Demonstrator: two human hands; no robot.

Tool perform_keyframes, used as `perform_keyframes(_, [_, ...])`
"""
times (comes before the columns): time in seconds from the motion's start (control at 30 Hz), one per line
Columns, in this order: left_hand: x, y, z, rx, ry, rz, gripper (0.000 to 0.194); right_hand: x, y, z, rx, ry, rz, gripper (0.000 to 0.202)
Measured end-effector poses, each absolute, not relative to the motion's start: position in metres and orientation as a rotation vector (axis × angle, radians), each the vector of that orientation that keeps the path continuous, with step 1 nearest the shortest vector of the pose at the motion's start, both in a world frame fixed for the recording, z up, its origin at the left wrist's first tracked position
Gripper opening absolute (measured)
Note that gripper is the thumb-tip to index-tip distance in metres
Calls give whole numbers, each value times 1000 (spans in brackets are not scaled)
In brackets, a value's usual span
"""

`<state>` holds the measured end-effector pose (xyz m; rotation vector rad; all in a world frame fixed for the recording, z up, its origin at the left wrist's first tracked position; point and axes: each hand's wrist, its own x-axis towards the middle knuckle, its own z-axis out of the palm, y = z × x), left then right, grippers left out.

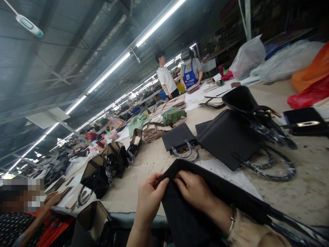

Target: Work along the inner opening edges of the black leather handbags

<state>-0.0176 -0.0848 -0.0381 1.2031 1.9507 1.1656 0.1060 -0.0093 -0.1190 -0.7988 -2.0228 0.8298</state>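
Observation:
A black handbag (177,212) is held in front of me at the table's near edge, its plastic-wrapped handles trailing off to the lower right. My left hand (152,193) pinches the bag's top edge at the near corner between thumb and fingers. Close beside it, my right hand (194,192) grips the same rim, with its fingertips partly hidden in the black material. Just beyond lie a flat black bag (180,139) and a larger black bag (228,137), both with plastic-wrapped handles.
Half-made bags with tan linings (94,171) stand along the left of the table (144,164). Stacked pieces (154,132) and a green bundle (173,116) lie further back. Plastic bags (248,55) sit at the right. A co-worker (25,219) is at the lower left; two people stand behind the table.

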Motion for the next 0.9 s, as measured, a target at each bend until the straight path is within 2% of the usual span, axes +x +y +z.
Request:
perform_keyframes(0.2, [-14,-81,-34,1425,2186,1060,24,107,-7,-117,-799,-2014,847,13])
perform_keyframes(0.63, [-22,-61,-22,1727,2168,778,19,110,-5,-116,-772,-1978,839,13])
perform_keyframes(0.9, [-16,-57,-26,1561,2103,996,24,109,-2,-117,-763,-1960,838,14])
